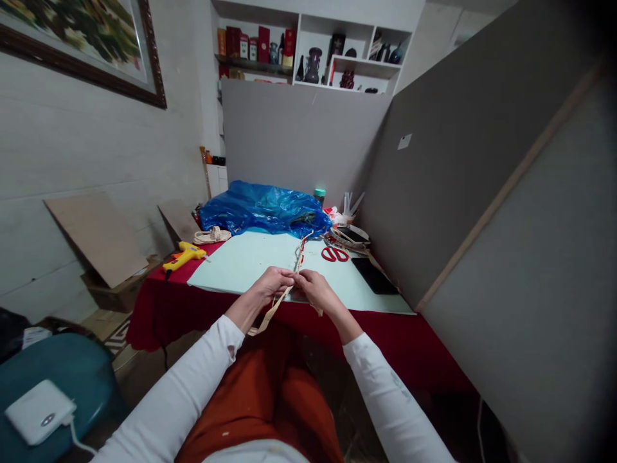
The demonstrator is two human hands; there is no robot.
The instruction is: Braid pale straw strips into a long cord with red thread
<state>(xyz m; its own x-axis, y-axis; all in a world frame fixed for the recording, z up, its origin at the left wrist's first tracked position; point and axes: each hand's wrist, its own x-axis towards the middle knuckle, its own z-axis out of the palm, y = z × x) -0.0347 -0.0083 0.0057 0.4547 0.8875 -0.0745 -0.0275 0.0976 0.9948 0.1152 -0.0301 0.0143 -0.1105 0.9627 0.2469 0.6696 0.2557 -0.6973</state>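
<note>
My left hand (274, 283) and my right hand (312, 286) meet over the front edge of the table, both with fingers pinched on a braided tan strip (299, 256). Its narrow woven end, with some red in it, points away from me over the pale board. Loose flat tan ends (268, 317) hang below my left hand toward my lap, and a short end shows under my right hand. My fingertips nearly touch and hide the part of the strip between them. A pair of red-handled scissors (334, 254) lies beyond my right hand.
A yellow glue gun (184, 257) and a woven sandal-like piece (213, 236) lie at the left on the red cloth (166, 302). A blue plastic bag (260, 207) fills the back. A black tablet-like slab (375, 276) lies at right, beside a grey partition (457, 173).
</note>
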